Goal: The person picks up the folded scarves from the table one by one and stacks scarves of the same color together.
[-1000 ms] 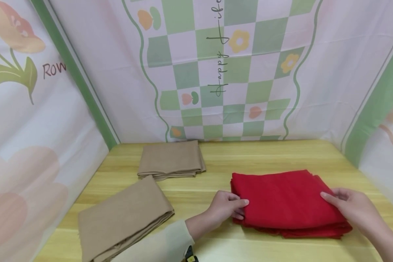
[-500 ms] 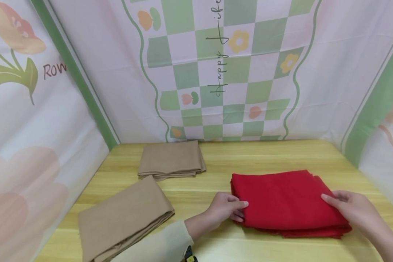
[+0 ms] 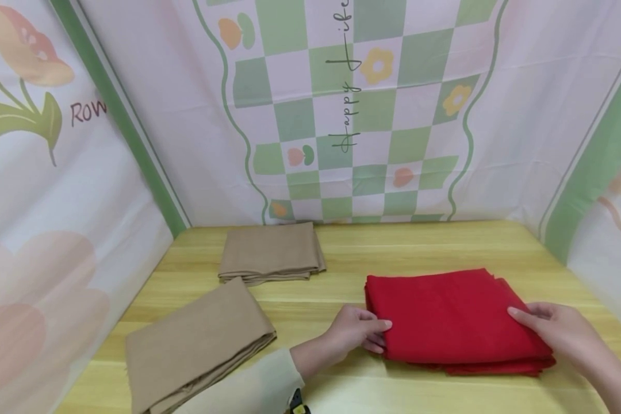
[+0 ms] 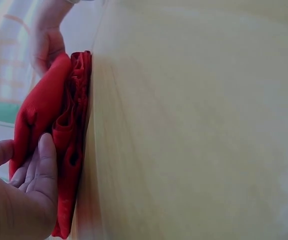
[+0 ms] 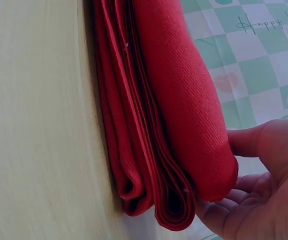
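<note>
A folded red cloth (image 3: 455,316), several layers thick, lies on the right half of the table. My left hand (image 3: 357,330) pinches its left edge, thumb on top and fingers beneath the upper layers; the left wrist view shows these fingers (image 4: 41,170) tucked between layers. At the opposite edge my right hand (image 3: 561,328) grips the cloth, thumb above, the other fingers under the upper fold. In the right wrist view the stacked folds of the red cloth (image 5: 184,100) show beside the right hand (image 5: 264,180). The lower layers touch the tabletop.
One folded tan cloth (image 3: 199,345) lies at the front left, close to my left sleeve (image 3: 253,385). Another folded tan cloth (image 3: 269,250) is behind it near the back edge. Printed curtains (image 3: 419,115) enclose the wooden table (image 3: 393,247) at the back and sides.
Both hands keep their hold on the red cloth. My left hand has shifted very slightly toward the front; the tan cloths stay where they were.
</note>
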Demonstrator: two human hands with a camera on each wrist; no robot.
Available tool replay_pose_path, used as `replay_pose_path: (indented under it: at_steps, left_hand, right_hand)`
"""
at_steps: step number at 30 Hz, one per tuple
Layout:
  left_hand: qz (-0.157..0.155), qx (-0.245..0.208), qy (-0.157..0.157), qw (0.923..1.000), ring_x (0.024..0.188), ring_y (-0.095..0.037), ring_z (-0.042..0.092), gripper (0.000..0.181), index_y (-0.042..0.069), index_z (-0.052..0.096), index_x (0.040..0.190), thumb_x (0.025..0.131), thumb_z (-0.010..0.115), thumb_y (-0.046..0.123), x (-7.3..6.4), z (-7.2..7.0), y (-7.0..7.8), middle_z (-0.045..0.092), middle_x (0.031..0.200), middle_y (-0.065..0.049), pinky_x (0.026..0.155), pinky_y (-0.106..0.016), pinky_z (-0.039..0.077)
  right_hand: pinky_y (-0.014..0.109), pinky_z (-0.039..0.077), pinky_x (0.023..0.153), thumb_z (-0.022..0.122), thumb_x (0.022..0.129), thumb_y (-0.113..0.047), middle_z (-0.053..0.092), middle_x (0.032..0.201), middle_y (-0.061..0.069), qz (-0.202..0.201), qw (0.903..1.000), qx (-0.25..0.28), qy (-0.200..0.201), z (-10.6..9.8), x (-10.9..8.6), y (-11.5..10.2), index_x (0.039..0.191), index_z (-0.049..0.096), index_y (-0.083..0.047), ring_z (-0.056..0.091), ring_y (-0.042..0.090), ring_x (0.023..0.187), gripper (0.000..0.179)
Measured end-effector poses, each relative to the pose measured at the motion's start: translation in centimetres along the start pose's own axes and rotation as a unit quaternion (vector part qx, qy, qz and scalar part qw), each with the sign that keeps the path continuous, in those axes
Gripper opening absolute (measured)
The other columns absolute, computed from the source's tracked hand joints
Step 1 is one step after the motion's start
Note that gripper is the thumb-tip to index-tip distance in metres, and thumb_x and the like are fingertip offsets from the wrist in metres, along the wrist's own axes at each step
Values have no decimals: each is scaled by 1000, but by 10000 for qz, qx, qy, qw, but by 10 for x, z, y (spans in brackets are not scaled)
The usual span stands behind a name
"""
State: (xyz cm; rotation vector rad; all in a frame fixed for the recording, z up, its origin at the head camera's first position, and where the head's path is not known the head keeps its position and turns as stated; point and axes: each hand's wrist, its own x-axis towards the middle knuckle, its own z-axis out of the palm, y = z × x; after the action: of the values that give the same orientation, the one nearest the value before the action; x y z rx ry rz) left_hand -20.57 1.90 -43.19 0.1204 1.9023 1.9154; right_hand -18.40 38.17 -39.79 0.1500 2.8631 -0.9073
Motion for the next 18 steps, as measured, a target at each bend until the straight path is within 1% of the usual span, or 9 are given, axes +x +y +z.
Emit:
replay_pose_path:
  at_steps: [5, 9, 14, 18]
  left_hand:
    - [-67, 75, -68, 9999, 62, -20, 68, 15, -3, 71, 81, 88, 72, 10, 1, -2, -1, 69, 70, -13, 58, -35, 57]
    - [-94, 81, -102, 9999, 61, -20, 68, 15, -3, 70, 81, 88, 72, 11, 1, -3, -1, 69, 70, -13, 58, -35, 57]
    - [-104, 43, -100, 9999, 62, -21, 68, 14, -2, 70, 83, 89, 71, 11, 2, -3, -2, 69, 70, -13, 58, -35, 58]
    - [-111, -6, -97, 9999, 63, -21, 68, 13, -2, 70, 86, 89, 71, 11, 3, -4, -2, 69, 72, -12, 59, -36, 58]
  right_hand:
    - [60, 42, 81, 49, 99, -48, 46, 122, 45, -57, 10000, -64, 27, -1, -1, -1, 124, 44, 25, 46, 56, 106, 77]
    - [62, 40, 83, 48, 99, -48, 41, 126, 46, -50, 9999, -74, 79, -1, -1, -2, 126, 41, 25, 40, 61, 112, 78]
    - [64, 39, 84, 49, 99, -49, 42, 125, 46, -14, 9999, -101, 73, -1, -1, -2, 127, 41, 25, 38, 63, 113, 80]
    - [64, 40, 82, 49, 98, -50, 44, 123, 46, -25, 9999, -133, 66, -2, -1, -3, 127, 41, 25, 39, 63, 113, 81]
